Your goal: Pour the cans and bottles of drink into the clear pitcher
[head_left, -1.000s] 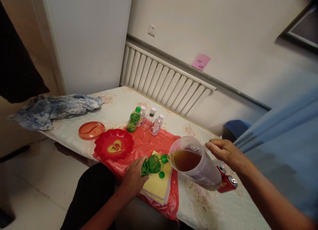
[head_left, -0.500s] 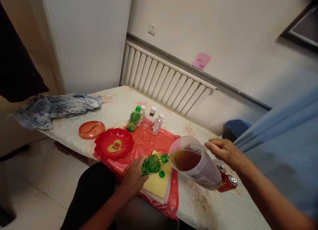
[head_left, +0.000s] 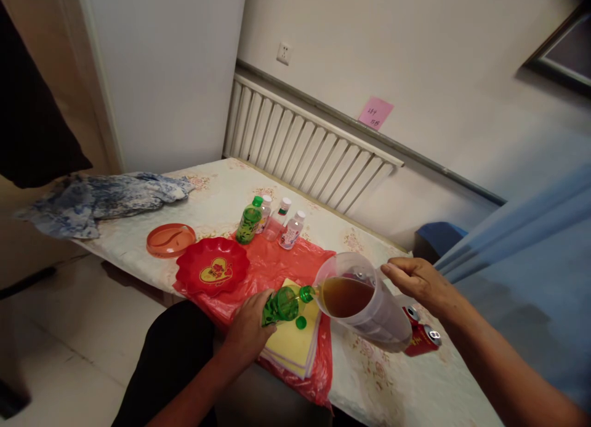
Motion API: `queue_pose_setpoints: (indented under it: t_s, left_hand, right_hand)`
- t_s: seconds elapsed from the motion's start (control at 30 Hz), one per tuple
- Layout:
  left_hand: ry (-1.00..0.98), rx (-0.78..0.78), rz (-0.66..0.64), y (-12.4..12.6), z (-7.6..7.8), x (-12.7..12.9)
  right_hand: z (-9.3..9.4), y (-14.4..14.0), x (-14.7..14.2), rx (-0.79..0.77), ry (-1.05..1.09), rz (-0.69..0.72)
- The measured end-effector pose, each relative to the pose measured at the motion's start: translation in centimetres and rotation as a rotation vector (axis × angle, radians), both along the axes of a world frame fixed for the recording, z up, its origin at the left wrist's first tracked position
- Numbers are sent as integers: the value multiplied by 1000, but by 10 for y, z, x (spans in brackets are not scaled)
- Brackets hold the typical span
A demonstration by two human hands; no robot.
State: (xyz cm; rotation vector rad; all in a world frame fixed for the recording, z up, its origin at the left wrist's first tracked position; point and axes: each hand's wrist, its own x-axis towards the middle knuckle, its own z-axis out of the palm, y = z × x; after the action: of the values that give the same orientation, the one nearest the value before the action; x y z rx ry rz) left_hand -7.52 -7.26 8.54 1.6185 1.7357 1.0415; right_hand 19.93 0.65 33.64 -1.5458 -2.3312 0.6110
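My left hand (head_left: 252, 331) grips a small green bottle (head_left: 282, 305), tilted with its open neck toward a clear plastic jug (head_left: 369, 310). The jug holds brown liquid and is tipped so its spout touches the bottle's mouth. My right hand (head_left: 418, 282) holds the jug at its handle side. A loose green cap (head_left: 300, 322) lies on a stack of yellow cloths (head_left: 293, 347) just under the bottle. All of this rests on a red plastic sheet (head_left: 272, 267) over the table (head_left: 221, 196).
Beyond stand a full green bottle (head_left: 248, 223) and three small white-capped bottles (head_left: 285, 226). A red heart plate (head_left: 212, 268) and orange dish (head_left: 170, 239) lie left. Red cans (head_left: 422, 339) lie behind the jug. A blue patterned cloth (head_left: 99, 199) covers the far left corner.
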Motion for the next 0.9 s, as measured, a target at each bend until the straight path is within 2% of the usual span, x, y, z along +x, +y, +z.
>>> queue_pose_setpoints:
  t_s: [0.2,0.5,0.9]
  left_hand:
    - [-5,20,5,0,-1,0]
    - [1,-24,2,-3,9,0]
    - [-11,-15,1,-3,10,-2]
  right_hand:
    - [-2,2,1,-2,-19,5]
    - [-2,1,-1,3,-14,0]
    - [-6,4,0,-4,1,-3]
